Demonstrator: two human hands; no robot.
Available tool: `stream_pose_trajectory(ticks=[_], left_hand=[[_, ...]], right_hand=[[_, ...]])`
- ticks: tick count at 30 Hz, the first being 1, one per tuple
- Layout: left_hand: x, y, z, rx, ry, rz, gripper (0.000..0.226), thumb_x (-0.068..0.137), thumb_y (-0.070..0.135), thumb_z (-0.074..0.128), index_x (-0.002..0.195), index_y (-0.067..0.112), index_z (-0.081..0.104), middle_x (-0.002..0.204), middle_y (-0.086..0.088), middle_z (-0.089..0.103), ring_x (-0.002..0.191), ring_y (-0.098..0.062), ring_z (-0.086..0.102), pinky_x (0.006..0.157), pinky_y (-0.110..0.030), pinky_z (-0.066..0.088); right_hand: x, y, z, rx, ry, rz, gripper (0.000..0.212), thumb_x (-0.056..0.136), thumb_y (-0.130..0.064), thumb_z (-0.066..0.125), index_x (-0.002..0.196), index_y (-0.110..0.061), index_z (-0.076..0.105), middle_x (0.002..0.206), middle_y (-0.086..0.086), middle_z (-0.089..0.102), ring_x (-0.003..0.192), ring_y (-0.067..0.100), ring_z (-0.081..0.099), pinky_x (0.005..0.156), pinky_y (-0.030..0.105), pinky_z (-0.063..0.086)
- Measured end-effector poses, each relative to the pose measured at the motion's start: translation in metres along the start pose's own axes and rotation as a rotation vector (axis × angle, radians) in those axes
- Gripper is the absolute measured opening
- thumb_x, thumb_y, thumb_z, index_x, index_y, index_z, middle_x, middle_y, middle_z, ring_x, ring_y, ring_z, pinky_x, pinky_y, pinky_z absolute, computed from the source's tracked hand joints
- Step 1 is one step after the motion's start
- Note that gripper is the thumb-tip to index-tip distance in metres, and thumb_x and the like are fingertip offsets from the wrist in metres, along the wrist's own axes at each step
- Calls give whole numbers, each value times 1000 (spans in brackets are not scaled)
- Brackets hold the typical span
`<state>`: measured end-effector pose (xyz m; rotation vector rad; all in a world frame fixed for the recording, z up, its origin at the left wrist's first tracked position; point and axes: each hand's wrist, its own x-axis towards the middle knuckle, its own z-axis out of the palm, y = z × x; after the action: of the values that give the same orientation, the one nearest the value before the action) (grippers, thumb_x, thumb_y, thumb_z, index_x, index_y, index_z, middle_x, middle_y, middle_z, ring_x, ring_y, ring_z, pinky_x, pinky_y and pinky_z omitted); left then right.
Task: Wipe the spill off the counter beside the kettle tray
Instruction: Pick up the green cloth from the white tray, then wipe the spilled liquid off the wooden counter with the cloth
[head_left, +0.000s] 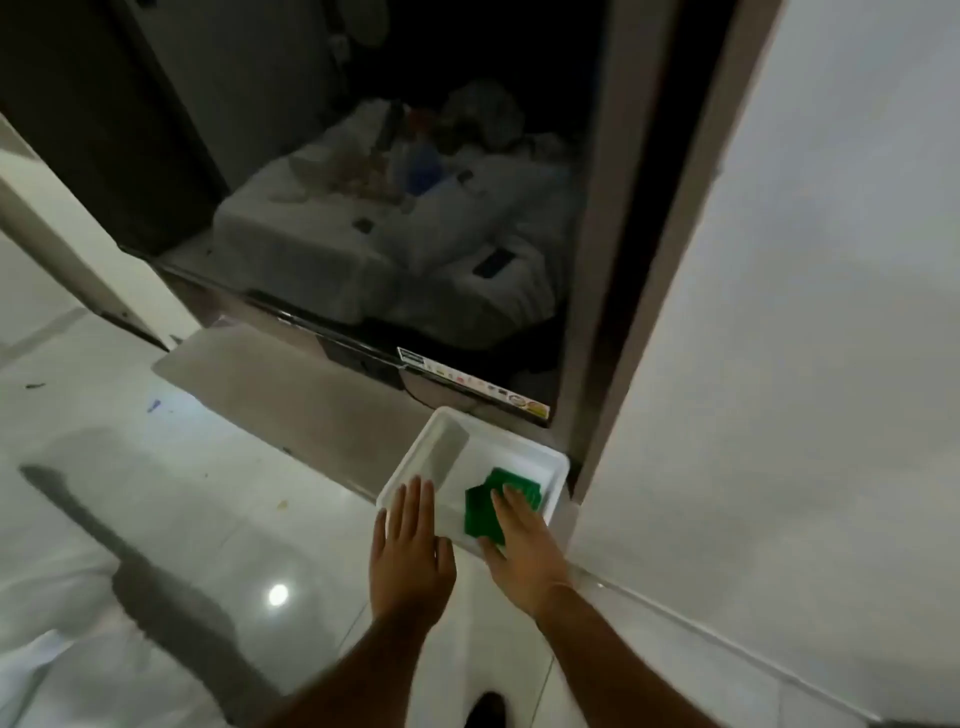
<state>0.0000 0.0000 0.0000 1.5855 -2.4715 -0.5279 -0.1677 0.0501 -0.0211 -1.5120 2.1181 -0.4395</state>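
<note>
Nearest you, both bare forearms reach forward over the glossy white tiled floor (218, 519), which carries a bright light reflection and a few small specks. Your left hand (410, 551) lies flat, fingers spread and together with nothing in it, fingertips on the near left rim of the white tray (556, 467). Your right hand (522, 545) presses down on the green cloth (480, 512), fingers over its top and thumb at its near edge (gripped or merely pinned flat, cannot tell). The cloth lies inside the tray, toward its right side. The tray sits on the floor at the foot of the white wall (805, 312). Beyond it stands a dark reflective panel (415, 218) bearing a label strip (472, 384), mirroring rumpled white bedding.
</note>
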Motion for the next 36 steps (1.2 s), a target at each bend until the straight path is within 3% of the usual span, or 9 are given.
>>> stream_pose_trajectory(ticks=[12, 16, 19, 21, 25, 28, 32, 34, 36], left_hand=[[43, -89, 52, 42, -128, 0, 78, 97, 39, 22, 170, 20, 4, 180, -1, 2, 166, -16, -5, 136, -45, 3], [48, -77, 54, 1, -148, 16, 78, 96, 43, 17, 170, 20, 4, 179, -2, 6, 165, -16, -3, 135, -43, 1], [51, -67, 50, -1, -174, 50, 79, 95, 44, 18, 169, 19, 9, 179, -3, 11, 164, -16, -1, 135, -43, 2], [54, -59, 45, 12, -185, 79, 80, 94, 43, 21, 169, 15, 16, 178, -6, 19, 165, -21, 8, 135, -45, 6], [62, -15, 31, 44, -231, 133, 73, 103, 34, 41, 169, 14, 19, 178, -7, 26, 165, -24, 15, 135, -46, 16], [49, 35, 28, 48, -268, 191, 71, 99, 25, 55, 165, 12, 34, 170, -11, 42, 158, -29, 36, 129, -49, 34], [22, 125, 37, 75, -323, 456, 69, 88, 34, 41, 146, 3, 63, 144, -19, 70, 131, -39, 67, 105, -53, 58], [4, 175, 51, 100, -348, 602, 68, 85, 33, 40, 138, 0, 69, 136, -20, 74, 123, -41, 72, 98, -55, 61], [-27, 235, 75, 79, -381, 746, 67, 85, 27, 48, 143, 0, 64, 144, -21, 69, 134, -42, 65, 108, -56, 55]], right_hand=[[103, 33, 69, -340, -353, 111, 110, 94, -37, 70, 165, -10, -9, 175, 12, -12, 162, 34, -6, 132, 49, 6], [108, 23, 77, -414, -299, 138, 85, 105, -18, 55, 165, -5, -3, 175, 19, -4, 162, 38, 2, 129, 53, 22], [114, 18, 60, -355, -297, 155, 64, 104, -12, 55, 161, -3, 25, 169, 22, 22, 156, 40, 28, 119, 53, 41], [113, 19, 34, -206, -249, 192, 44, 104, -16, 52, 147, -5, 47, 156, 20, 46, 142, 39, 49, 113, 51, 46], [86, 32, -36, 24, -107, 242, 36, 104, -28, 50, 136, -13, 58, 133, 17, 68, 118, 40, 66, 103, 45, 52], [35, 49, -77, 105, 8, 254, 30, 98, -25, 53, 122, -11, 64, 116, 20, 74, 102, 42, 70, 90, 43, 57], [-68, 103, -123, 261, 184, 404, 21, 94, -25, 49, 101, -13, 65, 99, 14, 75, 86, 35, 70, 78, 42, 59], [-128, 137, -139, 352, 244, 545, 19, 92, -23, 48, 93, -11, 63, 91, 14, 74, 82, 34, 69, 76, 45, 60], [-200, 175, -148, 497, 358, 716, 21, 87, -21, 47, 89, -9, 64, 86, 15, 73, 82, 34, 70, 77, 45, 61]])
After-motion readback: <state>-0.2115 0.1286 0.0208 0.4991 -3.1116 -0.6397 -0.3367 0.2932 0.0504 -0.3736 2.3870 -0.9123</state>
